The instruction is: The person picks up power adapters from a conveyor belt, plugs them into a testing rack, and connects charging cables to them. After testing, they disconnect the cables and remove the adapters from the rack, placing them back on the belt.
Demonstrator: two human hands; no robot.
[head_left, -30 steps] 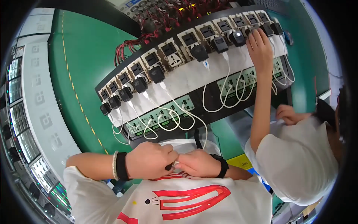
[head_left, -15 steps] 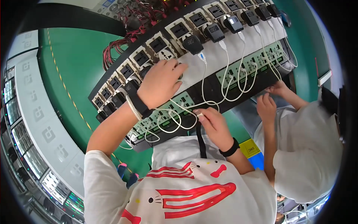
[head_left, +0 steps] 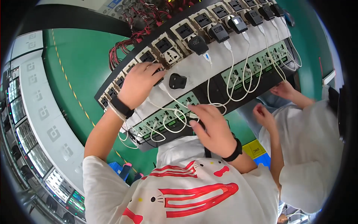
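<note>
A green floor (head_left: 71,63) spreads under the workplace, crossed by a thin dashed yellow line (head_left: 69,84). Along the left runs a pale grey cabinet row (head_left: 41,112) with lit display panels (head_left: 59,184). Yellow and blue bins (head_left: 257,151) stand low at right. Light is bright and even.
</note>
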